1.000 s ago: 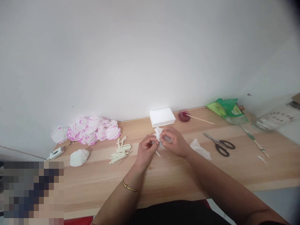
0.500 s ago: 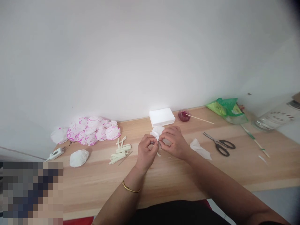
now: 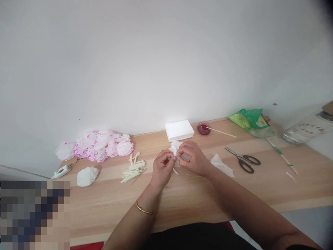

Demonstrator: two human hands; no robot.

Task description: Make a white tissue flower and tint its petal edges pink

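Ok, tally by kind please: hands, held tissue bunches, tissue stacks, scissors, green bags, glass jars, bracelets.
Left hand and right hand: 2
Held tissue bunch: 1
Tissue stack: 1
Scissors: 1
Green bag: 1
Glass jar: 1
Bracelet: 1
Total: 8

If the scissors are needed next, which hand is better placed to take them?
Probably the right hand: it is nearer the scissors than the left hand is, though both hold tissue.

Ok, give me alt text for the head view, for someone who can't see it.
The left hand and right hand hold a gathered white tissue over a wooden table. Pink-edged white puffs and pale strips lie to the left, black-handled scissors to the right.
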